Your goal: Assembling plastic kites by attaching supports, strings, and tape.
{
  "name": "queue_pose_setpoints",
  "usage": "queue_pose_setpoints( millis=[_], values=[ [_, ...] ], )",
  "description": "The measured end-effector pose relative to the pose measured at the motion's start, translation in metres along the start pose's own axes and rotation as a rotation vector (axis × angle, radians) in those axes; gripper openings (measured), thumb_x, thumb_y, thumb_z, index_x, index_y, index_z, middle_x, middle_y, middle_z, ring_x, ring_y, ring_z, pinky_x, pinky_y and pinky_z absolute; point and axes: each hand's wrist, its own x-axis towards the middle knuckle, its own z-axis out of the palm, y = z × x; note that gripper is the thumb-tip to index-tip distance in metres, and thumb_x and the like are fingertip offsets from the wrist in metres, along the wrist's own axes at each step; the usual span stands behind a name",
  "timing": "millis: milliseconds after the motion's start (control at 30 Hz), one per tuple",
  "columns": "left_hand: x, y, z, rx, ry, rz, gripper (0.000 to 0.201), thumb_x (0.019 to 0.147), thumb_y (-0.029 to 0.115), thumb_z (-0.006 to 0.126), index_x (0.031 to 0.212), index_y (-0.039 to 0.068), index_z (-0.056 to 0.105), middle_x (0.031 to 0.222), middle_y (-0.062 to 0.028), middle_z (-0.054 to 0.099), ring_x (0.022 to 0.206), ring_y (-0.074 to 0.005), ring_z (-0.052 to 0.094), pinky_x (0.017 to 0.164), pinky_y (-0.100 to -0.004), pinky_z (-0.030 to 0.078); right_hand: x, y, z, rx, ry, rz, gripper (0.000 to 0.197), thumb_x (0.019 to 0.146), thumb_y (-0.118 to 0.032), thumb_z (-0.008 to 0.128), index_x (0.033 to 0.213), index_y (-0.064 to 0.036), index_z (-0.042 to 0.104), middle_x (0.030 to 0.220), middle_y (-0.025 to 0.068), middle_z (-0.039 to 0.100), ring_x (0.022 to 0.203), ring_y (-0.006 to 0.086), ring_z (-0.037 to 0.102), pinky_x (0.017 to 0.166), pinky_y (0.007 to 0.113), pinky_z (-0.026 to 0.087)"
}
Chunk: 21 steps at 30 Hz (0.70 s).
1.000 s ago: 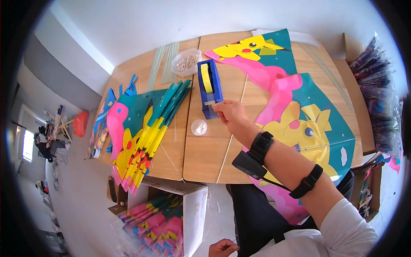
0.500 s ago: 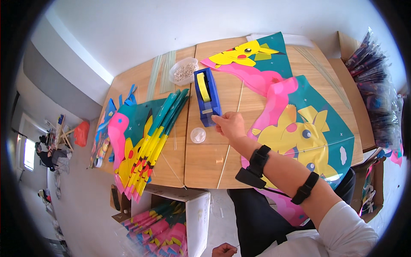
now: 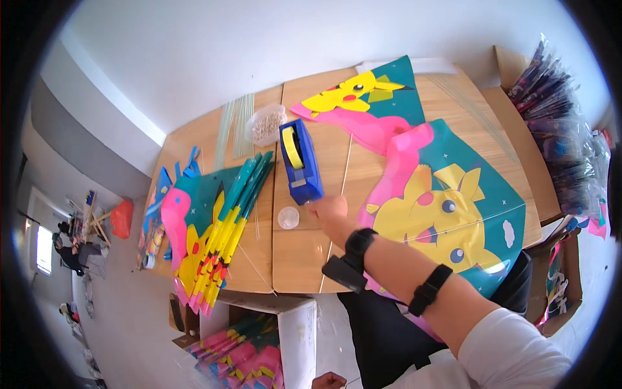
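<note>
My right hand (image 3: 330, 209) is at the near end of a blue tape dispenser (image 3: 310, 188) with a yellow roll in it. Its fingers are pinched together; whether tape lies between them is too small to tell. Beside it lies a small round whitish, translucent piece (image 3: 288, 218). A large kite sheet (image 3: 447, 214), teal and pink with a yellow cartoon figure, spreads right of my forearm, over the table edge and my lap. A thin rod (image 3: 337, 220) runs past my hand. Low at the bottom edge, my left hand (image 3: 329, 381) has curled fingers, partly cut off.
Folded kites (image 3: 227, 240) lie at the table's left. Behind are a tub of small beige pieces (image 3: 267, 124), thin rods (image 3: 234, 129) and another kite sheet (image 3: 382, 91). A box of kites (image 3: 298, 337) stands below the table; bagged bundles (image 3: 557, 142) fill a carton at right.
The view has shifted slightly, so the table sits lower and farther left. My right hand has drawn a little toward me along the dispenser's near end. My left hand stays low.
</note>
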Motion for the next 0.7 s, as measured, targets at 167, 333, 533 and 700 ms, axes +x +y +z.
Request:
queue_pose_setpoints(
  millis=[167, 333, 533, 700],
  values=[
    [-0.013, 0.005, -0.017, 0.083, 0.201, -0.066, 0.011, 0.074, 0.008, 0.059, 0.081, 0.001, 0.065, 0.067, -0.0026, 0.058, 0.063, -0.0122, 0.051, 0.059, -0.0248, 0.042, -0.039, -0.009, -0.047, 0.822, -0.161, -0.055, 0.008, 0.073, -0.005, 0.071, 0.071, -0.0067, 0.063, 0.061, -0.0010, 0.056, 0.049, 0.0083, 0.046, 0.043, 0.024, 0.033],
    [0.005, 0.020, -0.028, 0.096, 0.181, 0.108, 0.015, 0.075, 0.004, 0.053, 0.084, -0.002, 0.064, 0.074, -0.0061, 0.060, 0.069, -0.0129, 0.054, 0.064, -0.0238, 0.043, -0.061, 0.045, -0.178, 1.094, -0.097, -0.056, 0.013, 0.073, -0.007, 0.074, 0.072, -0.0070, 0.061, 0.067, -0.0015, 0.057, 0.055, 0.0074, 0.049, 0.049, 0.023, 0.037],
    [0.037, 0.122, 0.001, 0.471, 0.068, 0.219, 0.022, 0.073, 0.002, 0.055, 0.092, -0.002, 0.064, 0.085, -0.0080, 0.059, 0.087, -0.0196, 0.055, 0.080, -0.0278, 0.043, -0.105, 0.170, -0.333, 1.448, 0.070, -0.045, 0.014, 0.077, 0.001, 0.067, 0.072, -0.0065, 0.056, 0.068, 0.0009, 0.054, 0.058, 0.0099, 0.048, 0.049, 0.023, 0.038],
    [0.064, 0.191, 0.056, 0.408, 0.007, 0.273, 0.015, 0.077, 0.004, 0.055, 0.088, -0.001, 0.063, 0.085, -0.0041, 0.057, 0.082, -0.0148, 0.053, 0.078, -0.0259, 0.043, -0.139, 0.250, -0.405, 1.586, 0.200, -0.069, 0.012, 0.077, 0.002, 0.063, 0.072, -0.0052, 0.055, 0.068, 0.0025, 0.053, 0.058, 0.0081, 0.045, 0.049, 0.022, 0.037]
  ],
)
